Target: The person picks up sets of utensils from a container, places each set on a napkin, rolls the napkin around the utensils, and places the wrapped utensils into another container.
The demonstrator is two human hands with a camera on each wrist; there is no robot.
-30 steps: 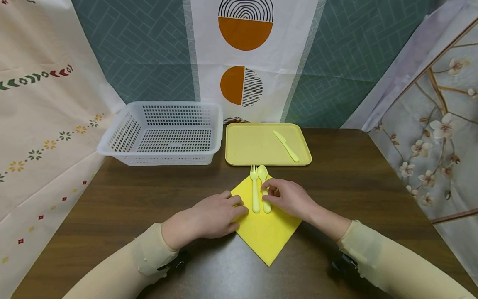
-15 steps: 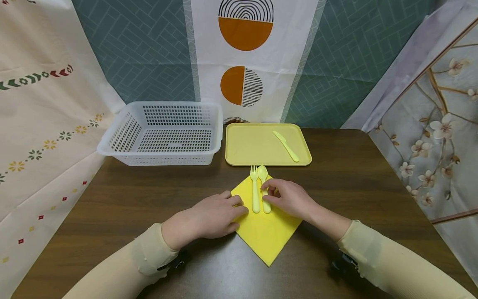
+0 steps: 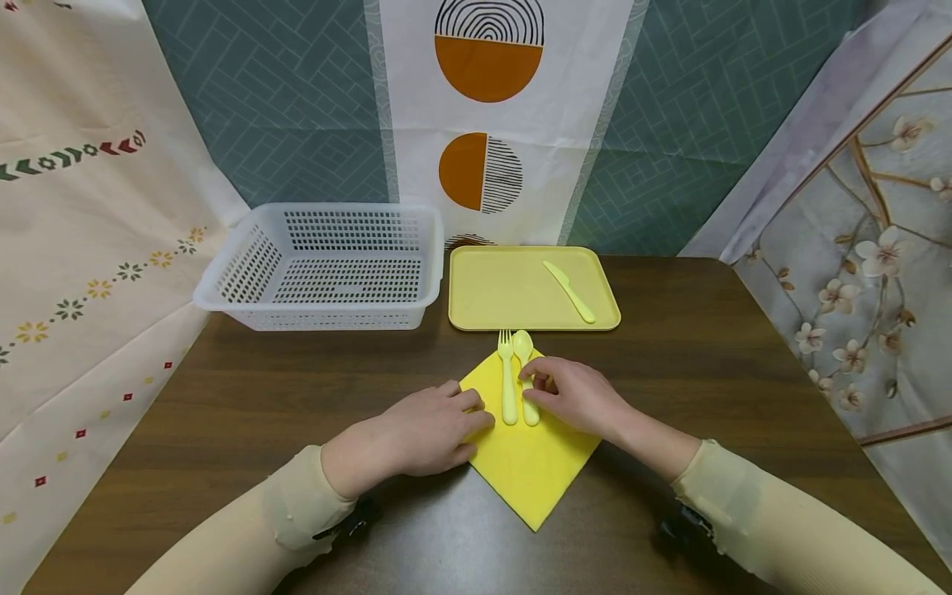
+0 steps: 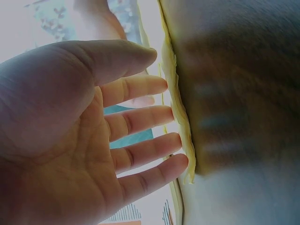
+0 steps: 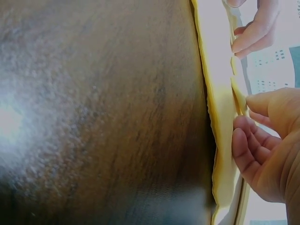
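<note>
A folded yellow napkin [image 3: 530, 479] lies on the table as a diamond. On it, side by side, lie a pale yellow fork [image 3: 508, 388] and a matching spoon [image 3: 524, 342], their heads reaching past the napkin's upper edge. The thumb and forefinger of my right hand [image 3: 578, 395] pinch the spoon's handle, also seen edge-on in the right wrist view. My left hand [image 3: 422, 425] rests its fingertips on the napkin's left side. In the left wrist view its fingers [image 4: 140, 119] are nearly straight and spread, touching the napkin [image 4: 180, 105] and holding nothing.
Behind the napkin stands a yellow tray [image 3: 494, 285] with a yellow knife [image 3: 569, 291] lying in its right half. Left of the tray sits a white perforated basket [image 3: 320, 318]. Patterned cloths hang behind and on both sides of the brown wooden table [image 3: 692, 347].
</note>
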